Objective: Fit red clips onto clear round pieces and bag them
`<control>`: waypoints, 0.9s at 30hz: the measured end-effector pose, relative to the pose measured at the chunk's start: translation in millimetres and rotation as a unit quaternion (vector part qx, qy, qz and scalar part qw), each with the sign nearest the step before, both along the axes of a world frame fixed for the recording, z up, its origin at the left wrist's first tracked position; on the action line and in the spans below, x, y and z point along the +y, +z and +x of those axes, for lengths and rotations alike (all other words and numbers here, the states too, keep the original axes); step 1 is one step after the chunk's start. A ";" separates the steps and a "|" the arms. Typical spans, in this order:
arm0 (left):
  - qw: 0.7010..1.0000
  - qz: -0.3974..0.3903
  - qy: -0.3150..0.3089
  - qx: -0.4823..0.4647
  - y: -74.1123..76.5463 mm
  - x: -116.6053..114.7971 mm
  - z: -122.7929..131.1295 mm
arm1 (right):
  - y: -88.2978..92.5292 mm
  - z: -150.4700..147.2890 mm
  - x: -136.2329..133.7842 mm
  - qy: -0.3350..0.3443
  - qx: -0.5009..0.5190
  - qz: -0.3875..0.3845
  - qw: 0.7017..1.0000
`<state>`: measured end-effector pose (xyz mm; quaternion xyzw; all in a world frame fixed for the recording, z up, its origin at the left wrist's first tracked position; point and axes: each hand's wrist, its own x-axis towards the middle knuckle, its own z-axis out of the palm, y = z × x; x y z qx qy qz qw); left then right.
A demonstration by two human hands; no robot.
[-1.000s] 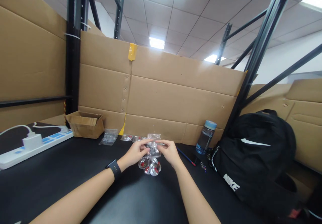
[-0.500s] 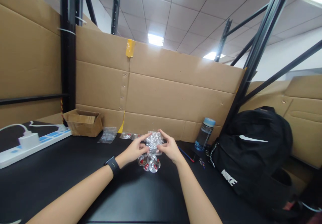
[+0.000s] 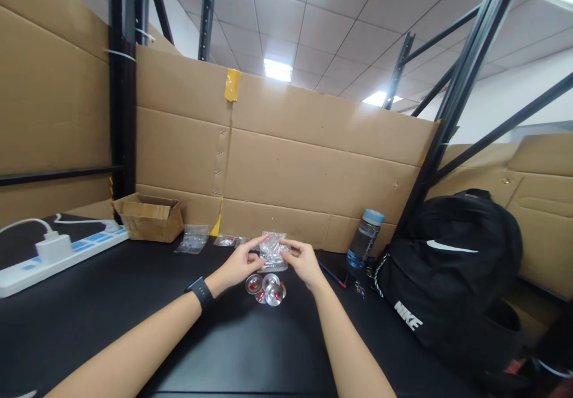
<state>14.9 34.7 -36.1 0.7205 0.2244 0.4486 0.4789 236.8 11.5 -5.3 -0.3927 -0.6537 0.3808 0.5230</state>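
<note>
A crinkled clear plastic bag (image 3: 273,253) is between my hands. My left hand (image 3: 242,263) has its thumb and index finger at the bag's left edge, closed in a pinch. On the other side my right hand (image 3: 305,263) pinches the right edge with thumb and fingertips. Just below the bag, several round silvery metal discs (image 3: 273,294) with red marks lie in an overlapping cluster on the black table (image 3: 242,350). Neither hand touches these discs. A dark watch (image 3: 200,293) is on my left wrist.
Flat clear packets (image 3: 193,240) lie by the cardboard wall, beside an open cardboard box (image 3: 152,222). A white power strip (image 3: 85,253) is at left. At right are a blue-capped bottle (image 3: 364,238), a pen (image 3: 332,274), small keys (image 3: 359,289) and a black backpack (image 3: 452,278).
My right hand's fingers have shifted, with the index finger bent lower toward the bag. The bag has flattened slightly and sits a little farther from the discs.
</note>
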 end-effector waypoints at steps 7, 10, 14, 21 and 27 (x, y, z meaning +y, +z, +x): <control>1.000 -0.001 0.001 0.007 2.4 -3.5 0.5 | 1.5 0.5 0.4 -0.002 -0.002 -0.005 1.000; 1.000 0.003 -0.001 0.011 4.3 -6.1 0.5 | 3.2 2.0 -1.5 0.003 -0.003 -0.012 1.000; 1.000 0.004 -0.013 0.012 5.9 -7.8 0.1 | 4.2 2.7 -8.4 0.074 -0.060 -0.054 0.994; 0.997 0.060 0.047 0.014 5.2 -2.2 0.1 | 0.7 1.1 -9.1 0.064 -0.074 -0.071 0.993; 0.954 0.244 0.120 0.129 6.8 -3.1 -9.2 | -5.7 -1.5 -3.6 0.032 -0.057 -0.088 0.994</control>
